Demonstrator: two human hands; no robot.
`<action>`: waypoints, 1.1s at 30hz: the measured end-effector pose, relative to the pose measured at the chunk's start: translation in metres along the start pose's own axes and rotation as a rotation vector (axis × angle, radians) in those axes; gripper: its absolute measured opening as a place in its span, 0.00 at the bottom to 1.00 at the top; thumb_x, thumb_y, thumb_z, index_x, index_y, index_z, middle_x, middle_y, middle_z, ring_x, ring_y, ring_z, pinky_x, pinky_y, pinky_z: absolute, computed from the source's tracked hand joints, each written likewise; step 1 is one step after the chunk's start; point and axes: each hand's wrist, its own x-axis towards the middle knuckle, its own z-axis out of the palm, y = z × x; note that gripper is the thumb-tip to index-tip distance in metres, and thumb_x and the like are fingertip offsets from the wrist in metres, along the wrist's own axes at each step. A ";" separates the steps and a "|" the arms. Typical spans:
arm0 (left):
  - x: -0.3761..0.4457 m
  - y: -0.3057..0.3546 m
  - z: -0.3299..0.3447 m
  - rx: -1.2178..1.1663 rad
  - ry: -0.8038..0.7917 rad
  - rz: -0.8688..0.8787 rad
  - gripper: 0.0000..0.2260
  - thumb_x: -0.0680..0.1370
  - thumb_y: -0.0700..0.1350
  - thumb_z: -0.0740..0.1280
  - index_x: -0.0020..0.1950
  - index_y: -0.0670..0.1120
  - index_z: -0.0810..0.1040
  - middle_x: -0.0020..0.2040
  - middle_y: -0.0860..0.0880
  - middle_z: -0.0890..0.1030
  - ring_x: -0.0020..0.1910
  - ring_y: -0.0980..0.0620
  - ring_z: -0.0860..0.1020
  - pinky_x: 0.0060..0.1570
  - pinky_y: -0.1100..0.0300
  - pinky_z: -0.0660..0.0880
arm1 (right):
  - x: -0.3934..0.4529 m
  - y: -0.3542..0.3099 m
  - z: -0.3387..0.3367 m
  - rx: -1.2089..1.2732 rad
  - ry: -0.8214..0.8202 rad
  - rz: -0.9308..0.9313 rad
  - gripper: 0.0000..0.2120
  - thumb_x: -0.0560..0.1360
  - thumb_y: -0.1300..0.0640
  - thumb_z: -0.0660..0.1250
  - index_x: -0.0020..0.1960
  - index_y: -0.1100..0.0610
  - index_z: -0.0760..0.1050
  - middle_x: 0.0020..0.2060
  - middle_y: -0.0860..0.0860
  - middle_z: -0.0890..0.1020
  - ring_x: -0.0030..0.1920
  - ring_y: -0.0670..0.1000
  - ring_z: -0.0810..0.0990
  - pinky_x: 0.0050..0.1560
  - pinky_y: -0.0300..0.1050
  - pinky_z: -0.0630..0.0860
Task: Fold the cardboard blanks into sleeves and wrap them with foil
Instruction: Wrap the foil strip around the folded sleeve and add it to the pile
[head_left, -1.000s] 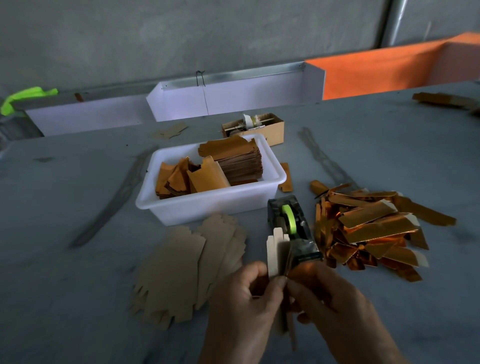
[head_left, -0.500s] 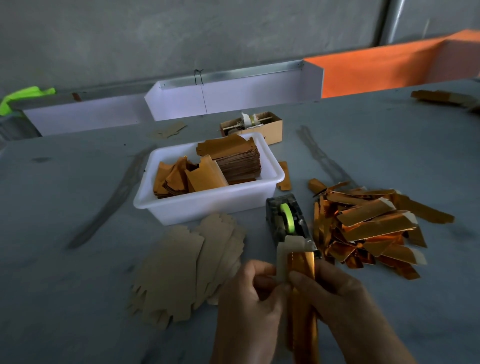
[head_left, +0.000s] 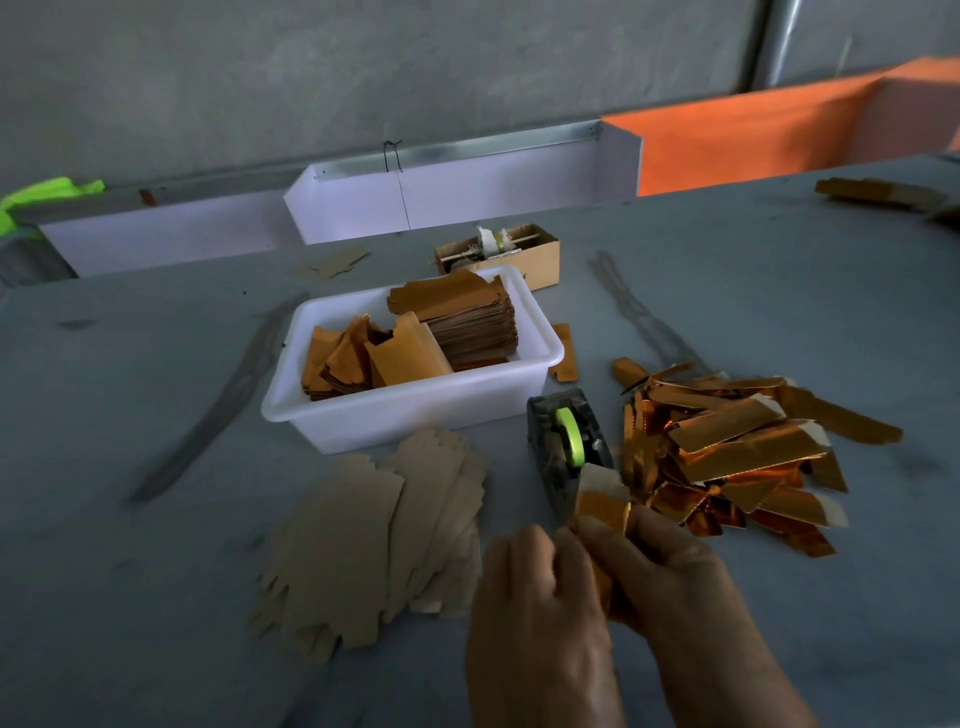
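Presently both hands meet low in the frame, just in front of the tape dispenser (head_left: 569, 449); the left hand (head_left: 530, 587) and the right hand (head_left: 670, 577) are each closed on the same sleeve (head_left: 602, 501), which stands nearly upright between them; its bare cardboard top shows above a band of copper foil (head_left: 605, 512), its lower part hidden behind the fingers.

Step in hand, as judged: wrapping foil around a folded sleeve, seam not yet visibly closed.

Notes for doing it well:
- keep the sleeve pinched flat along its creases so it does not spring open; thin card of this kind likely relaxes if the grip slackens;
- pull the foil taut with one hand while the other thumb smooths it across the face; foil holds every wrinkle;
- square the foil edge to the sleeve edge before pressing, leaving the bare end as on the finished pieces;
- the dispenser sits just beyond the fingertips; a short reach should fetch tape without setting the work down.

Surroundings: flat cardboard blanks (head_left: 374, 540) fanned on the table (head_left: 130, 597) to the left; wrapped sleeves (head_left: 737, 447) heaped to the right; white bin (head_left: 415, 410) of foil-faced pieces behind.
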 end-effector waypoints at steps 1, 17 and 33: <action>0.000 0.000 0.003 0.069 0.036 0.027 0.10 0.58 0.42 0.75 0.38 0.44 0.85 0.31 0.48 0.77 0.35 0.50 0.72 0.25 0.65 0.72 | 0.000 -0.001 0.000 0.017 -0.011 0.001 0.08 0.73 0.55 0.66 0.38 0.55 0.80 0.32 0.50 0.83 0.35 0.46 0.83 0.30 0.35 0.76; 0.007 -0.030 -0.005 -1.155 -0.532 -0.711 0.03 0.69 0.43 0.76 0.39 0.45 0.83 0.34 0.46 0.84 0.32 0.50 0.82 0.34 0.56 0.80 | 0.002 -0.010 -0.016 0.188 -0.070 0.182 0.14 0.76 0.52 0.62 0.43 0.65 0.72 0.35 0.59 0.72 0.37 0.58 0.74 0.42 0.49 0.76; 0.015 -0.031 0.006 -1.208 -0.153 -0.906 0.07 0.74 0.42 0.70 0.36 0.42 0.79 0.24 0.51 0.75 0.21 0.59 0.72 0.19 0.68 0.66 | 0.032 0.001 -0.042 -0.416 0.083 -0.192 0.04 0.74 0.54 0.67 0.41 0.47 0.78 0.33 0.46 0.80 0.33 0.42 0.77 0.33 0.33 0.68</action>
